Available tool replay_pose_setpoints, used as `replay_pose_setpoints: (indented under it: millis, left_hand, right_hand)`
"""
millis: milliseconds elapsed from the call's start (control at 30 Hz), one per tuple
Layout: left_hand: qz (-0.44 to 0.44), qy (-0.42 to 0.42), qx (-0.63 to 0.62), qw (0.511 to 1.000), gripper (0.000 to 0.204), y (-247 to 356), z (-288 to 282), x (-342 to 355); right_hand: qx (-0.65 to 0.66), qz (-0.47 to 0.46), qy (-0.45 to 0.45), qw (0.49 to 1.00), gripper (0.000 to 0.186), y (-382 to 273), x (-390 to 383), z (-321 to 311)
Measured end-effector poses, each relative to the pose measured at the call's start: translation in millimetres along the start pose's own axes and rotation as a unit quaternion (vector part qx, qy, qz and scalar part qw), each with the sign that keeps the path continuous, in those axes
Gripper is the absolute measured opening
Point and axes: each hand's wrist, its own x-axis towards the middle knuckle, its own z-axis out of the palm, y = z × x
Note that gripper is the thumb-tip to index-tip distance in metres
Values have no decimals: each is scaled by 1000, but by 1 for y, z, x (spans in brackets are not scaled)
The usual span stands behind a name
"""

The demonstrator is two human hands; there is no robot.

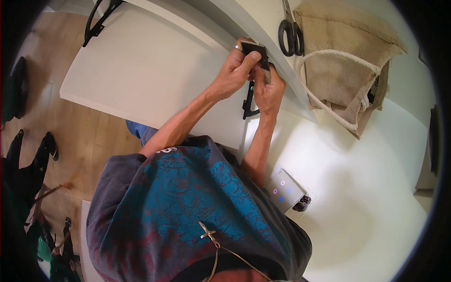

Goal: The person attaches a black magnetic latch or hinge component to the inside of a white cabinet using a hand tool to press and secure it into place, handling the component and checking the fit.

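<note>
Held by the left hand [236, 68] and right hand [269, 93], each grip clamped on it beside the white ledge [292, 83], the dark flat piece [255, 50] is judged light, stiff and best taken by its edges, rightward movement being hemmed by that ledge, beyond which scissors [287, 37] and a burlap bag [336, 70] are seen.

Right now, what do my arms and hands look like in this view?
Both hands are gloveless and both forearms are bare, with no watch or bracelet visible. Your left hand wears a silvery ring; I see none on your right hand. The left sleeve is dark grey.
</note>
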Motion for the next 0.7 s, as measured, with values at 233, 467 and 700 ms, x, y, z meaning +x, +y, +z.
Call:
replay_pose_setpoints:
  millis: [233, 467, 700]
  left_hand:
    - [23, 44, 61, 997, 24, 26, 6, 3]
    - [20, 6, -3, 1000, 23, 41, -16, -7]
    - [-24, 14, 68, 997, 18, 60, -30, -24]
  right_hand:
    - [36, -37, 33, 998, 15, -23, 10, 12]
    - [40, -1, -56, 998, 17, -26, 13, 19]
    - [54, 78, -106, 990, 18, -38, -8, 14]
